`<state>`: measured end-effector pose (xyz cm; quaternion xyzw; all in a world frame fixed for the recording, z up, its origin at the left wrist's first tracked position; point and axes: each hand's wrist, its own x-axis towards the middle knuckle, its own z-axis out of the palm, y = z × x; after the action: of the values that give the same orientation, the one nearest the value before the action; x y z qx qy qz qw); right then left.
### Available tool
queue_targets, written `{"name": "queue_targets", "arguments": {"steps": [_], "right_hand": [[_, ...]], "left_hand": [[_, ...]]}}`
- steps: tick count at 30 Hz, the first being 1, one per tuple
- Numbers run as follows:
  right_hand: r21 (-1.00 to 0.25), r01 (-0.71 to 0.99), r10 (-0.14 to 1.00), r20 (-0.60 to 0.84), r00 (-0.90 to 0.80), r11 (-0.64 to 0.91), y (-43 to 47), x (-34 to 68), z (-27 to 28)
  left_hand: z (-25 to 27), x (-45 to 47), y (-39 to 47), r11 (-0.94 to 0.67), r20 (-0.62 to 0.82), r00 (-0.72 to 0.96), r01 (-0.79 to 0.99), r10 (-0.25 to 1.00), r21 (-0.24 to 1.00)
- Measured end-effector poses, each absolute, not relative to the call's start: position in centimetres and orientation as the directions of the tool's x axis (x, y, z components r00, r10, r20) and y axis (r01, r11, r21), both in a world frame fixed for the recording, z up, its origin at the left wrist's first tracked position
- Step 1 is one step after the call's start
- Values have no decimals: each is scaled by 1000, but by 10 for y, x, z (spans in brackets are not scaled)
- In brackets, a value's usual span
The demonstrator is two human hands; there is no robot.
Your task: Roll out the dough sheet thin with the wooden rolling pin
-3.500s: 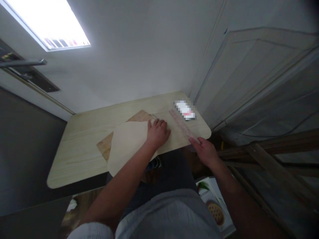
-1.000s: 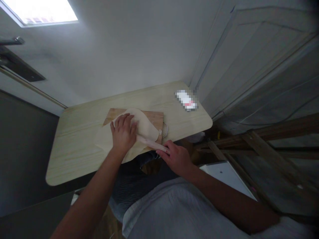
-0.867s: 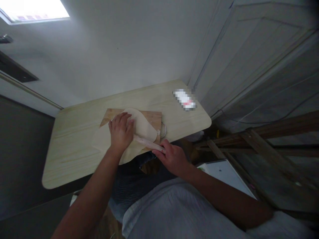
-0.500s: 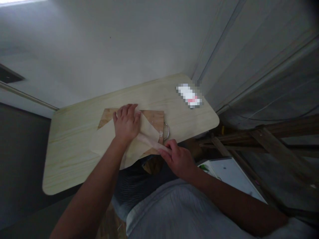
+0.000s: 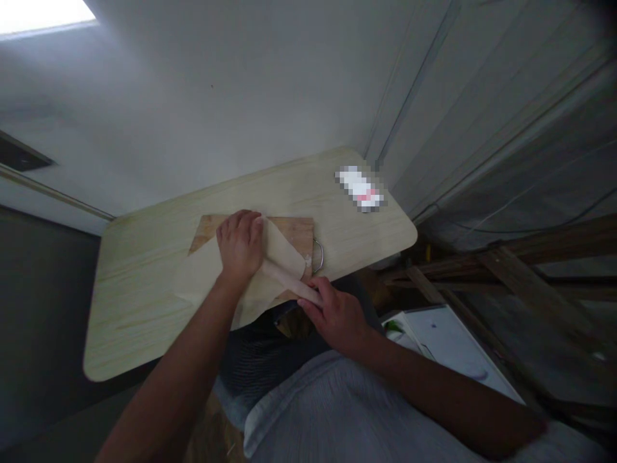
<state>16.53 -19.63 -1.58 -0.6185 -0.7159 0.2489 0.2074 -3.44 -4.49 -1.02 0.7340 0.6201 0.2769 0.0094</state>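
A thin, pale sheet of dough [image 5: 282, 247] covers most of a wooden cutting board [image 5: 299, 231] and hangs past its near edge. My left hand [image 5: 240, 247] is closed at the dough's far edge, thumb and fingers drawn together on it. In my right hand [image 5: 337, 315] is the near end of a light wooden rolling pin [image 5: 289, 280], fingers wrapped around it. The pin slants across the dough toward my left hand, and its far end is hidden there.
The board rests on a light wood-grain table [image 5: 139, 276] against a white wall. A metal handle [image 5: 320, 255] sticks out from the board's right side. A blurred-out phone-like object [image 5: 359, 188] lies at the table's far right. Below right are a white box [image 5: 457, 341] and wooden beams [image 5: 530, 283].
My left hand's fingers have drawn closer together at the dough's far edge. My right hand still grips the rolling pin, which has shifted slightly. The view has tilted a little.
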Motion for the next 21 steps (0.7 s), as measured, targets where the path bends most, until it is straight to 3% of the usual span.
{"name": "queue_targets", "arguments": {"steps": [3, 11, 21], "right_hand": [[-589, 799, 984, -30, -173, 122, -198, 164, -14], [-625, 775, 989, -30, -145, 95, -198, 165, -13], [-620, 784, 997, -35, -65, 29, -181, 184, -23]], "left_hand": [[-13, -48, -63, -236, 402, 82, 906, 912, 351], [-4, -43, -72, -291, 221, 248, 938, 943, 189], [3, 0, -28, -300, 164, 270, 933, 949, 198]]}}
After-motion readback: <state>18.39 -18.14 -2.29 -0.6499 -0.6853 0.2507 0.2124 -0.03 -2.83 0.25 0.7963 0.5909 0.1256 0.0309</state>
